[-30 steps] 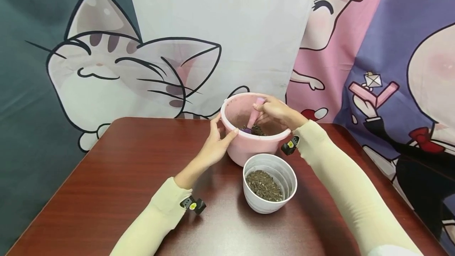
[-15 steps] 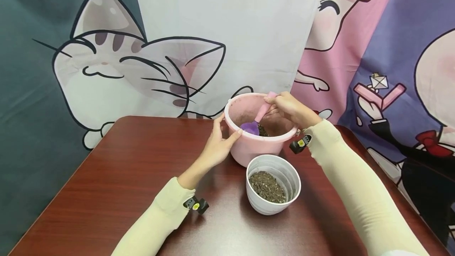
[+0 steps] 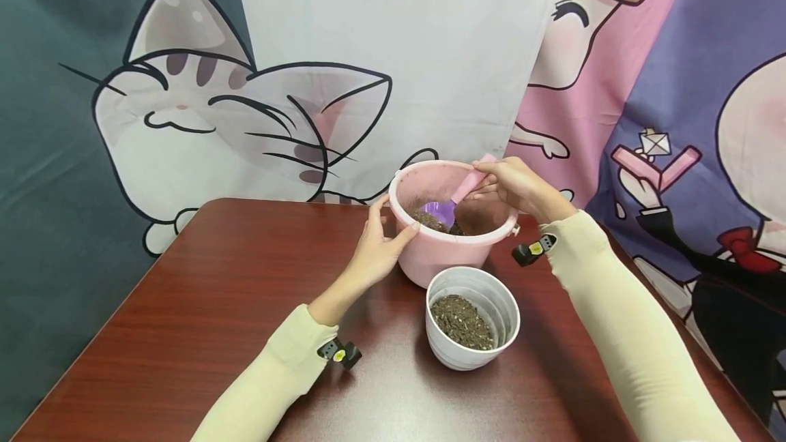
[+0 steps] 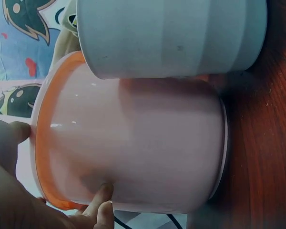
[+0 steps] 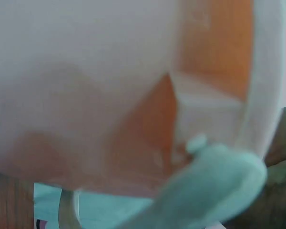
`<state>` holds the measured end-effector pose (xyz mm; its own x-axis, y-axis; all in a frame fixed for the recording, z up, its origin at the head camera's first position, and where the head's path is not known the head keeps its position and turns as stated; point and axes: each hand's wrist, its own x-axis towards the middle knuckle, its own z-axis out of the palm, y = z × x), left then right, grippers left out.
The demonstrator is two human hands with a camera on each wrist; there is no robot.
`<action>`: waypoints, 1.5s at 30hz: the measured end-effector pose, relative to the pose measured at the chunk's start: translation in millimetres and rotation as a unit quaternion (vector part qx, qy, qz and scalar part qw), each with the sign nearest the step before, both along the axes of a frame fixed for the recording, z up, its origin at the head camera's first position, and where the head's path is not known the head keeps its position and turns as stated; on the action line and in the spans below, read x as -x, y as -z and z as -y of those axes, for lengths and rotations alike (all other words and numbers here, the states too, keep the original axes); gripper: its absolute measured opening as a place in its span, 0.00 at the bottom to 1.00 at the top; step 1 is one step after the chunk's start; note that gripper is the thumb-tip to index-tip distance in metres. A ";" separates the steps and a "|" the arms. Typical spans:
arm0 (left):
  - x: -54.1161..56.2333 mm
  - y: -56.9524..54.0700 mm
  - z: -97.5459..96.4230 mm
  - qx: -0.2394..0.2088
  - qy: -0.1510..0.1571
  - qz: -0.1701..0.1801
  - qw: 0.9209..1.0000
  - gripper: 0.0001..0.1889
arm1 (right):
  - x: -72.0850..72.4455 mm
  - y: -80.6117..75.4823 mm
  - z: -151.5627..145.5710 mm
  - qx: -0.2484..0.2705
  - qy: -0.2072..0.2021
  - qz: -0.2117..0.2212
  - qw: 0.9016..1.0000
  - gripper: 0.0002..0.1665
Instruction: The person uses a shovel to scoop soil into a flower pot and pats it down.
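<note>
In the head view my left hand (image 3: pixel 376 251) grips the near left rim of a pink bucket (image 3: pixel 424 258). Its thumb lies at the rim and its fingers press the outer wall, as the left wrist view shows on the bucket (image 4: pixel 148 148). My right hand (image 3: pixel 525 186) holds the pink handle of a scoop (image 3: pixel 467 186) over the bucket's right side. The scoop's purple bowl is inside the bucket, by some dark soil (image 3: pixel 428 220). The right wrist view is filled by the bucket's outer wall (image 5: pixel 86 86); most of the right hand and the scoop are hidden there.
A white ribbed pot (image 3: pixel 457 358) stands just in front of the bucket, with dark soil (image 3: pixel 462 322) in its bottom. Both rest on a reddish-brown wooden table (image 3: pixel 245 271). Behind it hangs a cartoon-printed cloth (image 3: pixel 430 46).
My right hand has moved right, and the scoop handle leans further that way. The purple bowl, mostly hidden a second ago, now shows inside the bucket. My left hand keeps its hold on the rim.
</note>
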<state>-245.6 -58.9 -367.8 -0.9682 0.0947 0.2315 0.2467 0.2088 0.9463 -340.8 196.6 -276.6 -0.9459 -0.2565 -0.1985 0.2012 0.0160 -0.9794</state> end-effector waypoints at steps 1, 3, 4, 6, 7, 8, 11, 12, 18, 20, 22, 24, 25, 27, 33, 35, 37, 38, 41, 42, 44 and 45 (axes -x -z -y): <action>-0.9 -0.1 -1.3 -0.007 0.002 0.010 1.000 0.39 | -1.0 -0.1 -2.4 0.006 0.000 0.000 1.000 0.11; -2.8 0.3 -4.3 -0.019 0.003 0.032 0.999 0.40 | -2.8 -0.2 -6.6 0.011 0.007 -0.002 1.000 0.13; -3.8 0.8 -5.8 -0.022 0.002 0.043 0.999 0.41 | -3.6 0.0 -8.3 0.013 0.012 -0.003 1.000 0.13; -7.0 1.1 -8.9 -0.027 0.004 0.060 0.998 0.42 | -4.7 0.4 -11.6 0.015 0.023 -0.006 1.000 0.14; -8.3 1.6 -10.4 -0.030 0.005 0.065 0.997 0.42 | -4.9 0.4 -13.5 0.018 0.025 -0.006 0.999 0.14; -10.0 1.7 -11.5 -0.030 0.007 0.065 0.997 0.42 | -5.4 0.2 -15.0 0.018 0.031 -0.008 0.999 0.15; -16.5 1.3 -14.7 -0.030 0.011 0.063 0.997 0.42 | -6.9 -0.9 -19.3 0.021 0.038 -0.013 0.999 0.15; -18.8 1.1 -15.7 -0.029 0.013 0.062 0.998 0.42 | -7.9 -1.7 -20.6 0.023 0.040 -0.015 0.999 0.16; -32.3 1.5 -19.8 -0.001 0.027 0.058 0.998 0.42 | -13.5 -5.4 -27.5 0.043 0.055 -0.024 0.997 0.15; -35.9 2.8 -20.1 0.005 0.036 0.058 0.998 0.43 | -15.3 -6.9 -29.7 0.054 0.057 -0.025 0.997 0.15; -39.6 3.5 -20.4 0.009 0.044 0.057 0.997 0.43 | -17.4 -8.7 -32.1 0.065 0.058 -0.025 0.996 0.14; -42.7 5.1 -20.8 0.017 0.052 0.051 0.997 0.44 | -19.7 -10.2 -34.8 0.073 0.063 -0.027 0.995 0.13; -44.3 6.2 -21.0 0.021 0.056 0.048 0.997 0.44 | -20.8 -10.8 -36.3 0.077 0.065 -0.028 0.995 0.12; -47.4 8.5 -21.4 0.033 0.065 0.043 0.996 0.44 | -22.9 -11.5 -39.8 0.079 0.069 -0.033 0.994 0.12; -56.9 17.4 -23.7 0.069 0.109 0.040 0.991 0.47 | -32.2 -13.0 -49.3 0.085 0.053 -0.058 0.993 0.17; -60.0 19.2 -24.4 0.081 0.128 0.042 0.988 0.50 | -36.6 -14.5 -51.6 0.090 0.050 -0.064 0.993 0.18; -62.9 20.4 -24.6 0.104 0.144 0.040 0.983 0.52 | -41.2 -16.7 -54.1 0.101 0.050 -0.065 0.991 0.18; -64.5 20.5 -24.6 0.119 0.150 0.039 0.981 0.54 | -43.4 -17.8 -55.5 0.104 0.051 -0.066 0.991 0.18; -68.3 20.8 -24.7 0.165 0.168 0.035 0.971 0.58 | -50.9 -21.9 -59.3 0.116 0.060 -0.066 0.989 0.17; -69.2 20.8 -24.9 0.178 0.172 0.033 0.968 0.59 | -54.0 -23.3 -60.8 0.120 0.062 -0.065 0.989 0.17; -70.5 20.4 -25.3 0.195 0.178 0.029 0.964 0.61 | -60.0 -25.3 -64.4 0.127 0.060 -0.066 0.988 0.18; -70.7 20.7 -25.6 0.201 0.181 0.027 0.963 0.62 | -63.3 -26.1 -66.3 0.126 0.056 -0.069 0.988 0.18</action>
<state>-174.9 -33.3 -388.5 -0.8648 0.4988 0.0567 0.3247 0.4698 0.8209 -277.5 262.9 -250.5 -0.9849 -0.1732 -0.0080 0.0513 -0.2475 -0.9675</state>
